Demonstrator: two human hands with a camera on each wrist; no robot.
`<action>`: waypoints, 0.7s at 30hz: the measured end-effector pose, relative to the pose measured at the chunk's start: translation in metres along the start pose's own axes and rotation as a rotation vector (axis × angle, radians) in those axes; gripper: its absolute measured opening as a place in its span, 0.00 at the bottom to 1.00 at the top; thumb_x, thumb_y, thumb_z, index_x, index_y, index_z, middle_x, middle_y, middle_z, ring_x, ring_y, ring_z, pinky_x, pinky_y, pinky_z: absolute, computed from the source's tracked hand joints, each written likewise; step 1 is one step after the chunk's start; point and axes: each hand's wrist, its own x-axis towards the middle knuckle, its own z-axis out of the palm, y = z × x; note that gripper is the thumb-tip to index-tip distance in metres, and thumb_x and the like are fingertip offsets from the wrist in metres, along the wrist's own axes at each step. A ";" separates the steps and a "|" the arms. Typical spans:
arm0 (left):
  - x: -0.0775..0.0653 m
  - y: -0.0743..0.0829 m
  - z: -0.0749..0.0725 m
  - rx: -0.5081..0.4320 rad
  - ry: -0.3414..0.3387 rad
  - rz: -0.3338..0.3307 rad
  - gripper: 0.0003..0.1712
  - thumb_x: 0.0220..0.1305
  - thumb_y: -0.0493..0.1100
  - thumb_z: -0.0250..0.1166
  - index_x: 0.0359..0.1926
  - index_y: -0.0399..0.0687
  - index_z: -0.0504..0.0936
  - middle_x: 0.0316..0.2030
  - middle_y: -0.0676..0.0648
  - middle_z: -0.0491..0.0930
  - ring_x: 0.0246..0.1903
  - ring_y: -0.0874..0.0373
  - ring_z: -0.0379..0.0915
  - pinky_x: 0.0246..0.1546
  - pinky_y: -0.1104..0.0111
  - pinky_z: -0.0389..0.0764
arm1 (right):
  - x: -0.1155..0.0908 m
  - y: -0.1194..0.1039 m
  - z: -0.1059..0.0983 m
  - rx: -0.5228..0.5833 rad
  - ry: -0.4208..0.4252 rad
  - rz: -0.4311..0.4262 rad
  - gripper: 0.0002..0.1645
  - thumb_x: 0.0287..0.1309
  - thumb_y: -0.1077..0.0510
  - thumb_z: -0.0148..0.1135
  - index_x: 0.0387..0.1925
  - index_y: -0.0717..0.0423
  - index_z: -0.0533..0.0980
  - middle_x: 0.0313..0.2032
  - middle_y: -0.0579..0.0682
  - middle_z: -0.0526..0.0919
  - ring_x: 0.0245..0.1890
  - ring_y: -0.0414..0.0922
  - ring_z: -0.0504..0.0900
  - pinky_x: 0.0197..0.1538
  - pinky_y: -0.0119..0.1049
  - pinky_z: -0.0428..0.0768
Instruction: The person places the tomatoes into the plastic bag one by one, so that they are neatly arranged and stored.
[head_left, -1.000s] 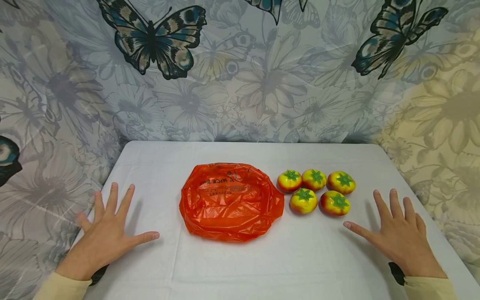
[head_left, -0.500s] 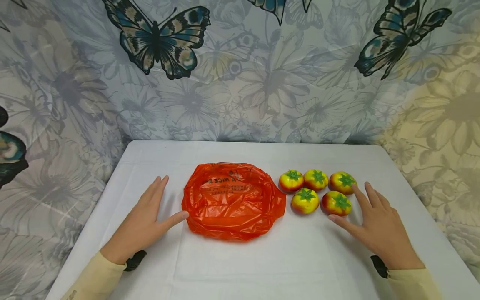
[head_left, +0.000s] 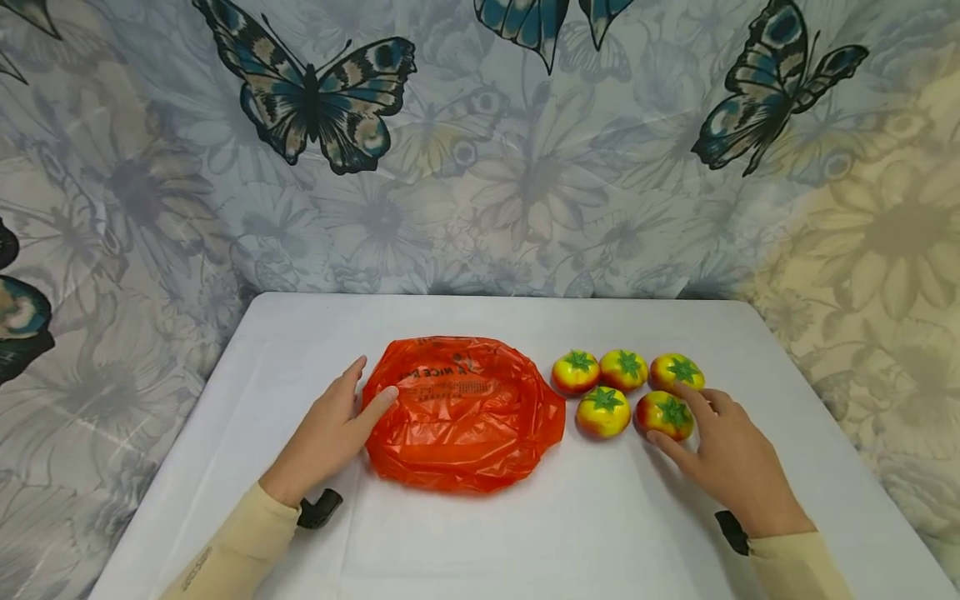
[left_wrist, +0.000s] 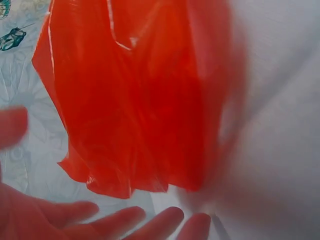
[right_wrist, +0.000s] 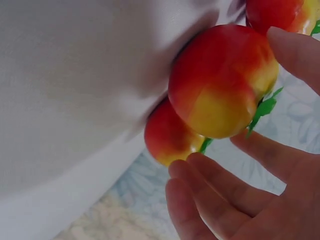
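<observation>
A: Where is your red bag (head_left: 465,425), and how have you set your left hand (head_left: 330,437)?

B: It lies on the white table (head_left: 570,533), slightly left of midway between the side edges. Your left fingers are straight beside its left end, thumb apart and over the plastic, gripping nothing; contact is unclear. That spread probably leaves room for the loose film between thumb and fingers.

A: And your right hand (head_left: 731,458)?

B: Your thumb and loosely bent fingers stand apart around the front-right fruit (head_left: 666,415), not closed on it, seemingly to suit its roundness. The other four fruits (head_left: 602,412) sit close by, between bag and right table edge, likely grouped for that hand's easy reach.
</observation>
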 end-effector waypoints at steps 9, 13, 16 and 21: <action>0.005 0.003 -0.004 0.014 -0.003 0.000 0.48 0.84 0.63 0.52 0.87 0.38 0.49 0.83 0.32 0.59 0.78 0.32 0.64 0.76 0.36 0.68 | 0.007 -0.007 -0.002 0.007 -0.056 -0.017 0.54 0.62 0.34 0.75 0.78 0.56 0.66 0.62 0.81 0.74 0.54 0.76 0.80 0.46 0.74 0.84; 0.006 0.002 -0.003 0.027 -0.014 0.010 0.46 0.84 0.59 0.54 0.86 0.37 0.50 0.82 0.32 0.61 0.78 0.32 0.65 0.76 0.36 0.68 | 0.008 -0.009 -0.002 -0.003 -0.072 -0.013 0.52 0.62 0.36 0.76 0.78 0.57 0.67 0.61 0.81 0.74 0.53 0.75 0.81 0.47 0.73 0.84; 0.007 0.002 -0.001 0.039 -0.010 0.027 0.45 0.84 0.56 0.55 0.86 0.35 0.51 0.81 0.31 0.63 0.78 0.33 0.64 0.77 0.36 0.67 | 0.009 -0.011 -0.002 -0.001 -0.085 -0.001 0.52 0.63 0.38 0.76 0.78 0.57 0.67 0.62 0.80 0.73 0.54 0.76 0.81 0.49 0.74 0.83; 0.008 0.003 0.001 0.060 -0.002 0.054 0.42 0.84 0.52 0.55 0.84 0.32 0.52 0.80 0.30 0.64 0.79 0.32 0.63 0.77 0.36 0.67 | 0.010 -0.012 0.000 0.010 -0.117 0.029 0.51 0.64 0.39 0.76 0.78 0.57 0.66 0.67 0.81 0.71 0.59 0.78 0.78 0.53 0.77 0.81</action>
